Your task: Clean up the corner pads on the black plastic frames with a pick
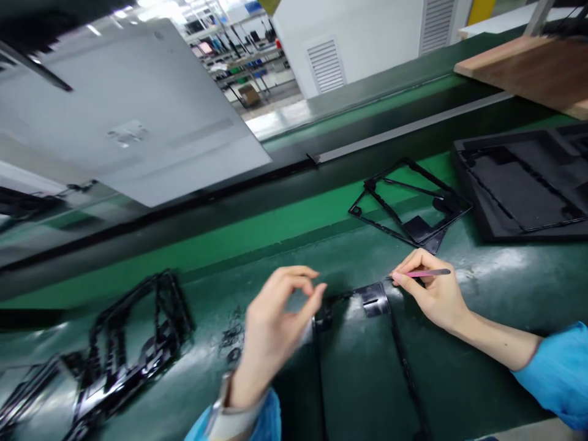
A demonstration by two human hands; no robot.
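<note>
My right hand [432,294] grips slim pink tweezers [425,273], their dark tip pointing left beside the upper right corner of a thin black frame [401,352]. This frame lies flat on the green work surface, with a glossy black plate [373,300] at its top. My left hand [275,321] is raised over the frame's upper left corner. Its thumb and index finger curl together in a pinch; whatever is between the tips, if anything, is too small and blurred to make out. The hand hides part of that corner.
Several black frames [133,343] are piled at left, with small black bits [233,334] near my left hand. Two crossed frames [408,205] lie at upper right beside a black foam tray [487,229] holding another. A wooden board [528,67] and a large grey panel [160,122] stand behind.
</note>
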